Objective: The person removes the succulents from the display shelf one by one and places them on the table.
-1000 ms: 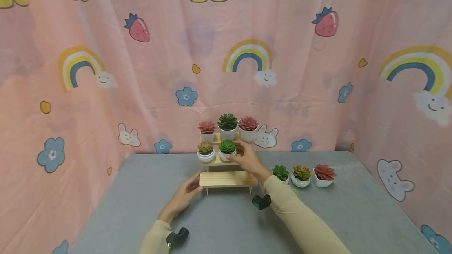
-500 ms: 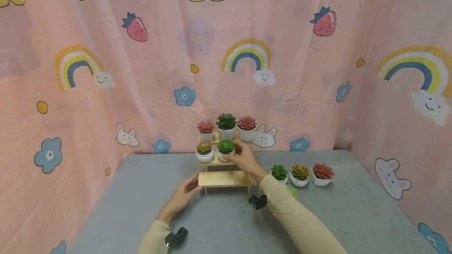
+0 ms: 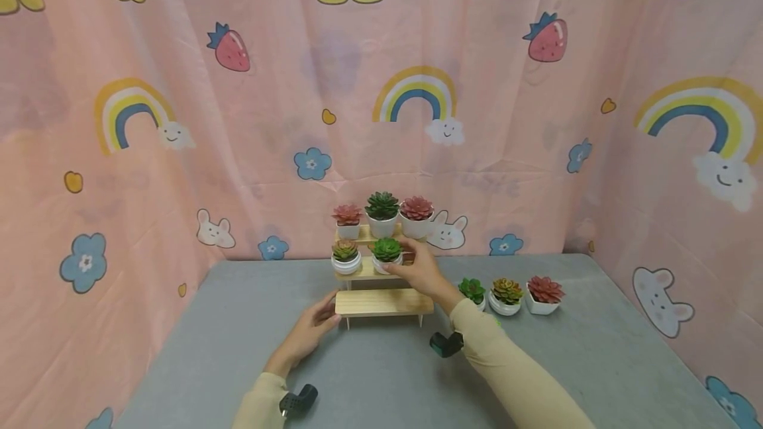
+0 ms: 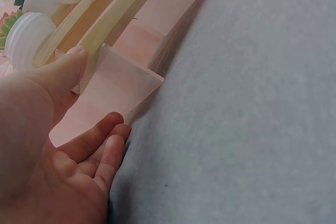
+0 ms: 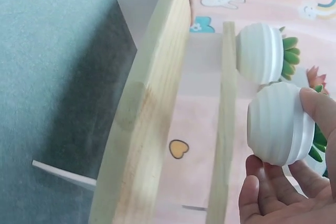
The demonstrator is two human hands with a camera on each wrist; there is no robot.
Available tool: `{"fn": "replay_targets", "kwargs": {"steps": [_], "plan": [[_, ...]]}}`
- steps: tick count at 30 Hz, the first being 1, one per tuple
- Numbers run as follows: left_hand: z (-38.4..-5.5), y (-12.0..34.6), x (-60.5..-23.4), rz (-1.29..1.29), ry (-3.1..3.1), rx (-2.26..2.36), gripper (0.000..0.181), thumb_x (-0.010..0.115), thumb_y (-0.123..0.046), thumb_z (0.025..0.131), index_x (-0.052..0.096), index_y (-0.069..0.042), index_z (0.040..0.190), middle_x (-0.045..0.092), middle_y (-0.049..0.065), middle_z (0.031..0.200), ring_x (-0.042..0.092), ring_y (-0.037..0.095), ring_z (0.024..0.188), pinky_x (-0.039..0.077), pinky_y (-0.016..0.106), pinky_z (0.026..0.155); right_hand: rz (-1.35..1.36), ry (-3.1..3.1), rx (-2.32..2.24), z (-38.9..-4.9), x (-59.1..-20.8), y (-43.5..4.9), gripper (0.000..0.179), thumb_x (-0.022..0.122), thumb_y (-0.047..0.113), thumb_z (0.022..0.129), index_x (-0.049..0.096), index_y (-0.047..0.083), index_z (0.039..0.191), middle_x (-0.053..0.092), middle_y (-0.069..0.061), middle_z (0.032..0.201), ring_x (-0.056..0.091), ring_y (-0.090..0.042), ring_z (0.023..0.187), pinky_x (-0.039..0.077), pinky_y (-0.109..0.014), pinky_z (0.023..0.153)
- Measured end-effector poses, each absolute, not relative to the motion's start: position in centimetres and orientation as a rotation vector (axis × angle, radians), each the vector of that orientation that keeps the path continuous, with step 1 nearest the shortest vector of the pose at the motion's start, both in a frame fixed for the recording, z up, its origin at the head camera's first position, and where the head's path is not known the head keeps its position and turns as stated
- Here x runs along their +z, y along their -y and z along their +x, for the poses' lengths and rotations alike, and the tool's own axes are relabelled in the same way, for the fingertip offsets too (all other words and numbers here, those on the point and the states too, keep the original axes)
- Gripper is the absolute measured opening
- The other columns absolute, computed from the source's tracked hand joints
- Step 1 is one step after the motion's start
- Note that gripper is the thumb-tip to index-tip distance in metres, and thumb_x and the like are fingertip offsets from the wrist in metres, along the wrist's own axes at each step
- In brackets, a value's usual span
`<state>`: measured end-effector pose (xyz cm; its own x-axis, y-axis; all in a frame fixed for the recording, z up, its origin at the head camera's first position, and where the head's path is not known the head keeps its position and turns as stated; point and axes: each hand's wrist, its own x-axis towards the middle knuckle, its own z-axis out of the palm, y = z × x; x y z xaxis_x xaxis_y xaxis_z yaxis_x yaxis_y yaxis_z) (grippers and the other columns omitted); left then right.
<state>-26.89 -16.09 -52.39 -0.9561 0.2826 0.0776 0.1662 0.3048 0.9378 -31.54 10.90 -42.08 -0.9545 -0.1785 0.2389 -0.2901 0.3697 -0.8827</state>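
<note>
A three-tier wooden plant stand (image 3: 381, 302) with translucent legs stands at the table's back. My right hand (image 3: 422, 273) pinches the ribbed white pot of a green succulent (image 3: 387, 251) between thumb and fingers, at the middle tier. In the right wrist view, a small gap shows between this pot (image 5: 278, 127) and the plank. A yellowish-green succulent (image 3: 346, 257) sits to its left on the same tier. At the lowest tier's left end, my left hand (image 3: 308, 330) holds the stand, thumb (image 4: 71, 72) at the plank and fingers by the translucent leg (image 4: 118, 87).
On the top tier are a small pink succulent (image 3: 348, 219), a dark green one (image 3: 382, 212) and a larger pink one (image 3: 416, 214). Right of the stand, green (image 3: 472, 291), yellow (image 3: 507, 293) and red (image 3: 544, 291) potted succulents stand on the grey table (image 3: 596, 363). A printed pink curtain (image 3: 268, 111) hangs behind.
My right hand has shifted slightly right along the middle tier with the green succulent, widening its distance from the yellowish-green one. The left hand stays at the stand.
</note>
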Motion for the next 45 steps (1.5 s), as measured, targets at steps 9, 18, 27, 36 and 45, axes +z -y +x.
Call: {"fn": "replay_targets", "kwargs": {"steps": [9, 18, 27, 36, 45], "plan": [[-27.2, 16.0, -52.2, 0.416, -2.441, 1.755, 0.062, 0.06, -0.022, 0.102, 0.036, -0.009, 0.157, 0.054, 0.024, 0.147, 0.055, 0.04, 0.134, 0.043, 0.058, 0.113, 0.479, 2.533, 1.643, -29.9, -40.5, -12.6, 0.063, 0.077, 0.016, 0.087, 0.051, -0.003, 0.142, 0.059, -0.023, 0.136, 0.062, -0.037, 0.117, 0.055, -0.039, 0.092], [-27.2, 16.1, -52.0, 0.404, -2.461, 1.75, 0.062, 0.061, -0.023, 0.102, 0.036, -0.009, 0.157, 0.054, 0.025, 0.146, 0.055, 0.041, 0.134, 0.043, 0.058, 0.112, 0.512, 2.552, 1.636, -28.7, -39.7, -14.3, 0.065, 0.075, 0.02, 0.09, 0.049, 0.0, 0.146, 0.056, -0.021, 0.142, 0.059, -0.036, 0.125, 0.049, -0.035, 0.096], [-27.3, 15.9, -52.1, 0.405, -2.477, 1.735, 0.062, 0.062, -0.023, 0.102, 0.037, -0.009, 0.157, 0.055, 0.025, 0.146, 0.055, 0.041, 0.134, 0.044, 0.057, 0.112, 0.583, 2.539, 1.551, -26.8, -39.7, -16.8, 0.061, 0.075, 0.016, 0.091, 0.05, 0.0, 0.144, 0.058, -0.024, 0.14, 0.06, -0.034, 0.117, 0.051, -0.051, 0.101], [-27.2, 15.9, -52.3, 0.391, -2.464, 1.741, 0.061, 0.062, -0.023, 0.102, 0.038, -0.012, 0.157, 0.056, 0.023, 0.145, 0.056, 0.04, 0.133, 0.045, 0.057, 0.111, 0.569, 2.554, 1.489, -24.6, -39.7, -19.6, 0.06, 0.075, 0.018, 0.092, 0.05, 0.0, 0.144, 0.054, -0.026, 0.144, 0.058, -0.038, 0.122, 0.049, -0.056, 0.102], [-26.9, 16.0, -52.5, 0.378, -2.473, 1.725, 0.061, 0.061, -0.027, 0.102, 0.038, -0.013, 0.157, 0.055, 0.024, 0.146, 0.055, 0.041, 0.134, 0.045, 0.058, 0.111, 0.521, 2.583, 1.375, -23.1, -40.2, -22.1, 0.06, 0.074, 0.02, 0.093, 0.05, 0.0, 0.145, 0.053, -0.027, 0.145, 0.062, -0.04, 0.12, 0.053, -0.055, 0.098]]}}
